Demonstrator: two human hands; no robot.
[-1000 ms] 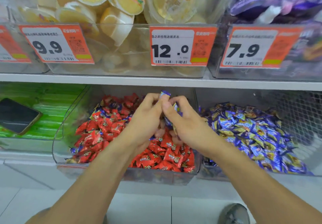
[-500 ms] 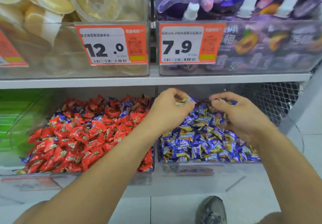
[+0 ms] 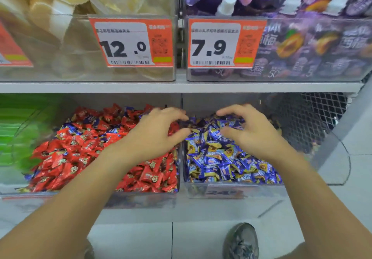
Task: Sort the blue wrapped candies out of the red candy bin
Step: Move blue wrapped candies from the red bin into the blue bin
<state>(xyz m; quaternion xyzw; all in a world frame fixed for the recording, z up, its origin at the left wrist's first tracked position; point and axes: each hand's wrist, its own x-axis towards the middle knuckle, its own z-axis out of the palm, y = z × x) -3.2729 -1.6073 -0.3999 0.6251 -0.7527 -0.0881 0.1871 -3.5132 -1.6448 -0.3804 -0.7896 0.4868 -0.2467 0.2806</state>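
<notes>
Both hands empty, fingers loosely spread: left hand (image 3: 155, 131), right hand (image 3: 248, 130). Clear plastic red-candy bin (image 3: 141, 199) retains scattered blue foil-wrapped candies (image 3: 70, 126); sorting unfinished.

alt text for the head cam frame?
Two bare hands, left hand and right hand, hover empty with fingers loosely curled over adjoining clear plastic bins: red wrapped candies with some blue wrapped candies mixed in, and a blue-candy bin.
</notes>
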